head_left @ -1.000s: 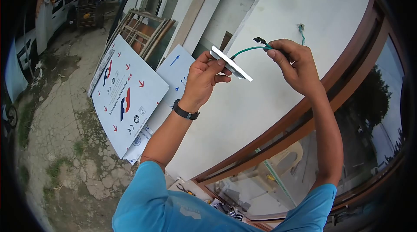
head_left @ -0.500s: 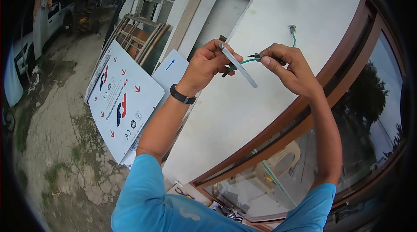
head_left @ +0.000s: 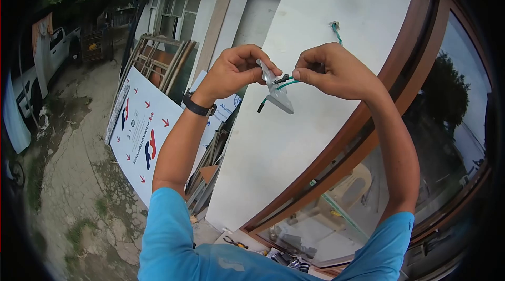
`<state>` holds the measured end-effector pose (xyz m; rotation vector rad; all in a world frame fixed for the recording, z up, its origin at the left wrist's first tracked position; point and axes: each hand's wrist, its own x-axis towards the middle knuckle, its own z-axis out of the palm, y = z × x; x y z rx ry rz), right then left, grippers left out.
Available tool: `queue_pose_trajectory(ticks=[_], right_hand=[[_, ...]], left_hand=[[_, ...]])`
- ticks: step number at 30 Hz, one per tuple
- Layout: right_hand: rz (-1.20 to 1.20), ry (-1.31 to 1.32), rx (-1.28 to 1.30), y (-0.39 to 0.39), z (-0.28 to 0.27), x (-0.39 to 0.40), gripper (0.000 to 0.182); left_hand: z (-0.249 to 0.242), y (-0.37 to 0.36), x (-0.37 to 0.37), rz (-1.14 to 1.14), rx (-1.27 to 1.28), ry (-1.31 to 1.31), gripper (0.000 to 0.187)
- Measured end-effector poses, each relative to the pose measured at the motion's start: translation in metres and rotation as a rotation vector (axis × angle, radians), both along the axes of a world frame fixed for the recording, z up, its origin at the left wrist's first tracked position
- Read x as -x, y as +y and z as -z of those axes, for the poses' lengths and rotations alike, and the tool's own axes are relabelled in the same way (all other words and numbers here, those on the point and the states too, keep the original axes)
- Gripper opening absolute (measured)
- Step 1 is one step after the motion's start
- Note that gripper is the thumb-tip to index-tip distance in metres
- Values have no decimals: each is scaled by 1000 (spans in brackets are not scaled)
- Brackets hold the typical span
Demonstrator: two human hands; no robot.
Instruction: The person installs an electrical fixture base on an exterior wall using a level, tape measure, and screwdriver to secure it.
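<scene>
My left hand [head_left: 239, 73] is closed on the upper edge of a thin grey-white plate [head_left: 282, 101], which hangs tilted in front of the white wall. My right hand [head_left: 334, 73] pinches a green wire [head_left: 289, 83] between thumb and index finger. A black-wrapped wire end [head_left: 282, 78] lies close against the plate's face. Another black-tipped end [head_left: 261, 106] pokes out past the plate's lower left side. Whether the wires pass through a hole in the plate is hard to make out.
Green wire [head_left: 336, 34] emerges from a hole in the white wall [head_left: 273, 144]. A brown-framed glass window [head_left: 426, 118] stands to the right. Printed composite panels [head_left: 139, 128] and wooden frames [head_left: 163, 65] lean at left. Pliers [head_left: 234, 241] and other tools lie below.
The plate has turned, showing more of its face. My right hand now pinches the wire with its fingertips, with a black-wrapped end beside the plate. The camera view has shifted.
</scene>
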<state>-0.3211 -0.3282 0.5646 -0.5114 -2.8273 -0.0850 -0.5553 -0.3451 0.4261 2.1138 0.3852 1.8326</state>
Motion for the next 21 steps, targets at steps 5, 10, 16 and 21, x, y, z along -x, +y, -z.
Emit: queue_pose_trajectory(ticks=[5,10,16,21], right_hand=[[11,11,-72,3,6,3,22],[23,-18,-241,0,8,5,18],[98,-70,-359,-3,8,7,15],[93,-169,-479,-3,8,7,12]], left_hand=[[-1,0,3,-57,-44,63,13],[0,2,7,-42,24,65,21],[1,9,5,-28,-59,61,11],[-4,4,4,-165,104,124,13]])
